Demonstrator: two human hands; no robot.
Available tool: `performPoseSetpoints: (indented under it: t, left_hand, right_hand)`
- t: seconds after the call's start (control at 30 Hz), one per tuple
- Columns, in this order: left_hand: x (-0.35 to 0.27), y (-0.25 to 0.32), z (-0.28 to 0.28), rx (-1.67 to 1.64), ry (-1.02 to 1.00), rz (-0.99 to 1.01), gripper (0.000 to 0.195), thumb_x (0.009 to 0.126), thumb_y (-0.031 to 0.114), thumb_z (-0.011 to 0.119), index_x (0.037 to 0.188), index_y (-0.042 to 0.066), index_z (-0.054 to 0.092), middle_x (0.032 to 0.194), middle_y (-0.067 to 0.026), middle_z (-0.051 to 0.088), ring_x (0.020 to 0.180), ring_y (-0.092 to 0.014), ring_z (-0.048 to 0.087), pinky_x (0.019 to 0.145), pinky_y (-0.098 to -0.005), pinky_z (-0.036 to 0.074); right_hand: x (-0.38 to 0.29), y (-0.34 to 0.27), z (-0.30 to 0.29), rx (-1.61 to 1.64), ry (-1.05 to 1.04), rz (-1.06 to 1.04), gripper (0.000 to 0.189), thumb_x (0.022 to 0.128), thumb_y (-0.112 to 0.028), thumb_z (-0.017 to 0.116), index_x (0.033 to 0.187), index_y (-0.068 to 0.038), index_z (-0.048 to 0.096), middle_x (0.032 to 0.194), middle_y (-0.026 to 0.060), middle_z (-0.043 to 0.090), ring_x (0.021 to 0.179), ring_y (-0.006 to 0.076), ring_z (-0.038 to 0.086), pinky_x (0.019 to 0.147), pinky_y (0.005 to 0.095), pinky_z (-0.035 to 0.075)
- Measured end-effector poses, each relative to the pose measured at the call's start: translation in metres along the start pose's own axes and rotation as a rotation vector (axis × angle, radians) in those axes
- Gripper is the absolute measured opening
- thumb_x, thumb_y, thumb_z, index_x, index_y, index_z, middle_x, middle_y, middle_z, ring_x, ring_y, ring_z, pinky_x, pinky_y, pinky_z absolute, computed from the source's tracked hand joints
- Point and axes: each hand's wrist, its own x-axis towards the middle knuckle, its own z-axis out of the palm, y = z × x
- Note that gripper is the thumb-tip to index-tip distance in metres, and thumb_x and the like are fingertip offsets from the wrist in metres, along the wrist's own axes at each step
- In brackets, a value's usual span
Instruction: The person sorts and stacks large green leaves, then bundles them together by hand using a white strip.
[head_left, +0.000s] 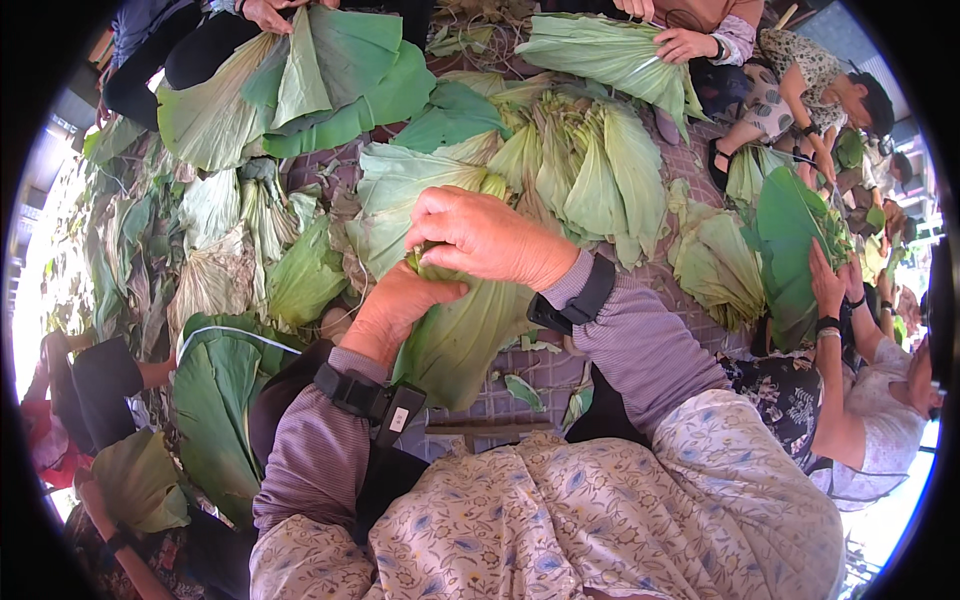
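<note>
Large green lotus leaves (471, 337), gathered into folds, hang down from between my hands in the middle of the view. My left hand (401, 304) is closed around their narrow gathered end, its thumb pointing right. Just above it, my right hand (487, 236) pinches the same end with bent fingers, partly covering it. Behind my right hand lie more pale green folded leaves (416, 195) and a fanned pile of leaf bundles (592, 172) with their narrow ends together. Whether a tie is on the held leaves cannot be seen.
Other people sit around, one holding wide leaves (337, 75), another a tied bundle (607, 56). A person at right holds a green leaf (787, 247). Dried leaves (214, 270) are heaped at left, beside a leaf bundle with a white band (217, 405). Scraps (523, 391) lie on the paved floor.
</note>
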Motion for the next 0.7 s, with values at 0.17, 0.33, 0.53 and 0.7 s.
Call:
performPoseSetpoints:
  t: [0.17,0.33,0.53,0.7]
  left_hand:
    - [-0.001,0.011,-0.011,-0.294,-0.004,-0.051,0.036,0.073,-0.002,0.063,0.108,0.000,0.055,0.099,-0.0068,0.061,0.086,-0.018,0.059,0.077,-0.0325,0.049]
    - [0.001,0.014,-0.021,-0.445,0.104,0.048,0.036,0.075,0.003,0.062,0.110,0.000,0.054,0.101,-0.0081,0.061,0.088,-0.020,0.059,0.078,-0.0337,0.049]
    - [-0.002,0.017,-0.022,-0.555,0.069,0.115,0.037,0.075,0.005,0.064,0.111,0.002,0.054,0.101,-0.0067,0.060,0.089,-0.019,0.059,0.079,-0.0340,0.048]
    - [-0.006,0.018,-0.011,-0.477,0.130,0.166,0.039,0.074,0.003,0.066,0.111,0.003,0.055,0.101,-0.0055,0.060,0.088,-0.017,0.058,0.078,-0.0329,0.048]
  right_hand:
    - [-0.002,0.002,-0.017,0.162,0.345,0.272,0.011,0.079,-0.003,0.059,0.090,-0.003,0.058,0.084,0.0049,0.054,0.071,0.0147,0.054,0.063,0.0251,0.044]
    - [-0.014,0.001,-0.020,-0.170,0.377,0.311,0.018,0.076,-0.013,0.063,0.090,-0.003,0.057,0.084,0.0094,0.054,0.073,0.0251,0.057,0.063,0.0326,0.047]
    - [-0.017,-0.014,0.001,-0.148,0.126,0.459,0.040,0.076,-0.015,0.063,0.113,-0.006,0.051,0.096,0.0104,0.050,0.074,0.0272,0.056,0.067,0.0340,0.047]
    - [-0.018,-0.010,0.009,-0.154,0.132,0.390,0.040,0.075,-0.012,0.063,0.112,-0.005,0.050,0.092,0.0119,0.049,0.073,0.0271,0.056,0.066,0.0341,0.047]
